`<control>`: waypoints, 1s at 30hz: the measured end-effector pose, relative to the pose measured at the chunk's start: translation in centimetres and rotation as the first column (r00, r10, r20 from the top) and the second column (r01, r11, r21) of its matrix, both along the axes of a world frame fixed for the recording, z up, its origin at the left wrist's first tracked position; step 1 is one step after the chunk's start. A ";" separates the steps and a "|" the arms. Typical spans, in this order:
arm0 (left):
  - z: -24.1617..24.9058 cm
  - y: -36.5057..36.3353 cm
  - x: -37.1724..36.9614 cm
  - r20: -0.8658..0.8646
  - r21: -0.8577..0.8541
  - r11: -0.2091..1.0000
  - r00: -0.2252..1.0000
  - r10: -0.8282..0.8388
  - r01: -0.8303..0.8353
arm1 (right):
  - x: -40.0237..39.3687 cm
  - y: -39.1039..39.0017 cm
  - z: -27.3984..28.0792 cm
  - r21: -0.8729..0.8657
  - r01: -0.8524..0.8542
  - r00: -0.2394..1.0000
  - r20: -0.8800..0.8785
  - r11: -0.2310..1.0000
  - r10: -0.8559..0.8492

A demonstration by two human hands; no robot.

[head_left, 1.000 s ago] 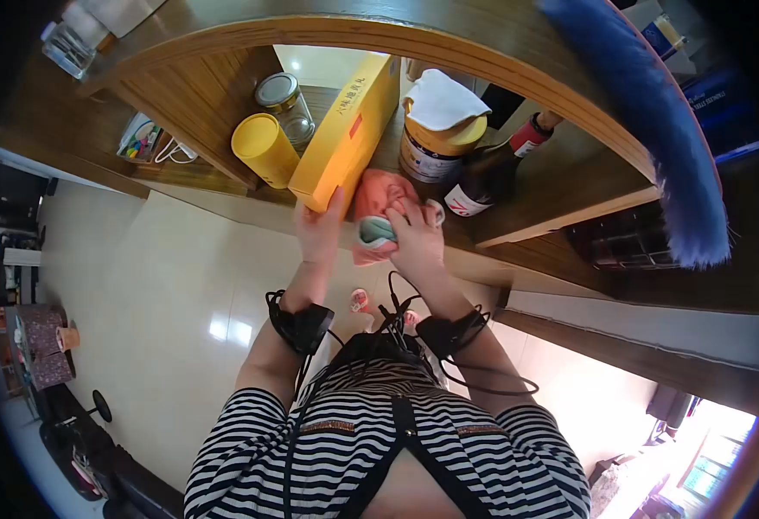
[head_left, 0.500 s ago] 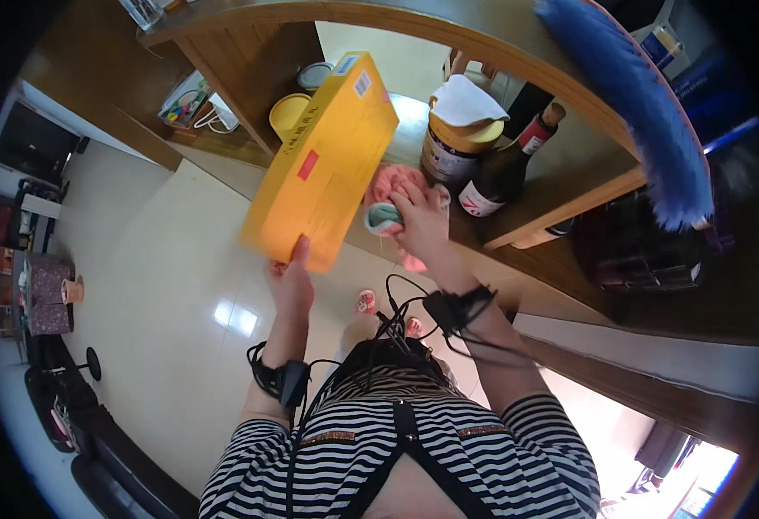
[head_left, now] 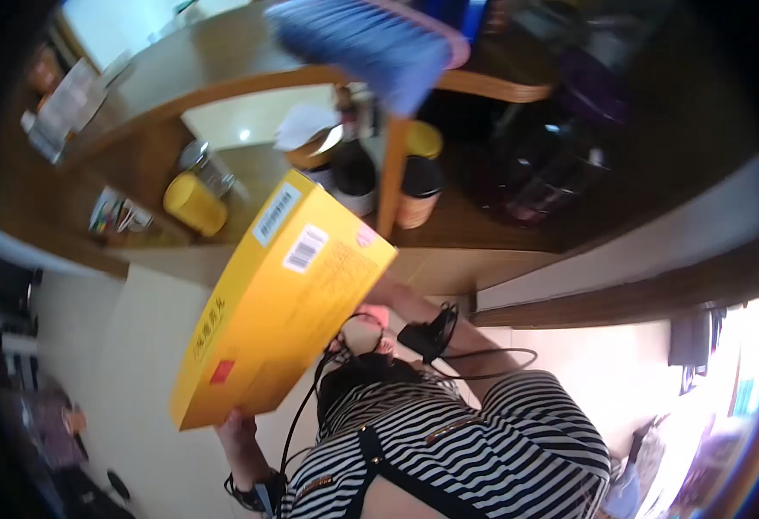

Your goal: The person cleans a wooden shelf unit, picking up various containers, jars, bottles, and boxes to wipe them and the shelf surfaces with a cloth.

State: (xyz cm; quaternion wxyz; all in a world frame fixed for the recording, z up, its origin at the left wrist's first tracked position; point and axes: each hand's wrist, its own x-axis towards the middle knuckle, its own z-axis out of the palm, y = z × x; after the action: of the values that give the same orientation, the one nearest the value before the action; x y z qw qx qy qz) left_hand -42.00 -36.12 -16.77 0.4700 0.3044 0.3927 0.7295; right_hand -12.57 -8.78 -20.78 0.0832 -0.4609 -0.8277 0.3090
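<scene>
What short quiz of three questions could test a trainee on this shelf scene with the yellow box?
1. True or false: the left hand holds the yellow box by its lower end.
2. What stands on the shelf left of the box's top? A) yellow canister B) red kettle
3. Fill in: a ___ duster hangs above.

Key: 1 true. 2 A, the yellow canister. 3 blue, the blue duster. The right hand is hidden behind the box.

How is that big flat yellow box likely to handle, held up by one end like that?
The yellow box probably stays stiff: its edges look straight though the left hand grips only its lower end. Likely light for its size. Tilted and long, it may swing or slip.
</scene>
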 end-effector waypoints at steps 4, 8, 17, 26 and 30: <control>3.5 5.5 4.7 -0.260 0.087 0.971 0.946 -0.195 0.224 | 7.1 -4.4 -0.1 -0.031 0.164 0.959 -0.228 0.986 -0.167; 6.7 11.6 10.0 -0.348 0.074 0.877 0.836 -0.423 0.475 | 11.6 -7.7 -0.3 -0.116 0.313 0.850 -0.408 0.943 -0.332; 18.9 21.4 27.7 0.308 0.047 0.579 0.540 -0.784 0.814 | 17.6 -10.2 -0.3 -0.189 0.481 0.612 -0.627 0.856 -0.482; 25.5 25.9 42.9 0.565 0.446 0.625 0.340 -0.751 0.640 | 21.3 -14.1 2.5 -0.139 0.681 0.486 -0.649 0.719 -0.585; 25.0 28.6 47.9 0.607 0.328 0.790 0.526 -0.596 0.517 | 22.1 -14.8 1.6 -0.135 0.703 0.482 -0.632 0.699 -0.607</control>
State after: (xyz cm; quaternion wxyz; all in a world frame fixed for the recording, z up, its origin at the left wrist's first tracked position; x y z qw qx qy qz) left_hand 5.93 -7.55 8.23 0.7707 0.1479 0.0335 0.6189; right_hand 9.57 -23.61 -19.15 0.5010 -0.6012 -0.5281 0.3297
